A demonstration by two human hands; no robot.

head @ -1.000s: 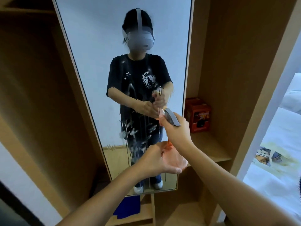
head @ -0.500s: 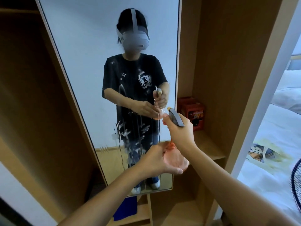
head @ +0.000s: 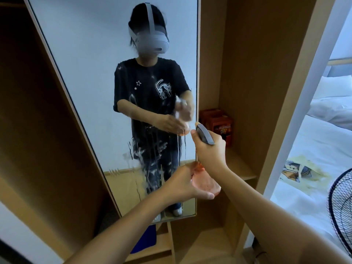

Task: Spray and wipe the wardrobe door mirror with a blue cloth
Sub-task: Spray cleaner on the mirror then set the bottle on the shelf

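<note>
Head view: the mirror point(head: 91, 73) fills the frame from 12 o'clock down to about 7 o'clock, with streaks of spray running down its lower half. In front of its lower right corner, near the centre of the frame, both hands work a spray bottle point(head: 206, 184) with a pinkish translucent body. The left hand point(head: 185, 184) cups that body from below and the side, fingers wrapped round it. The right hand point(head: 210, 149), just above at about 1 o'clock from the left, is closed round the grey spray head point(head: 204, 135), whose nozzle points at the glass. The blue cloth point(head: 145, 240) lies on a low wardrobe shelf point(head: 163, 250) at 6 o'clock, below the mirror's bottom edge and well apart from both hands. An orange box point(head: 219, 123) sits on a shelf at 2 o'clock; a bed point(head: 314, 149) and part of a fan point(head: 341, 204) show at 3 to 4 o'clock.

The risks, as I judge them: liquid is already trailing down, so more spraying before wiping could send drips past the frame onto the wood below. The nozzle sits close to the mirror's right edge, so a slight turn could mist the box. A wet bottle could also slip during the reach down for the cloth.
</note>
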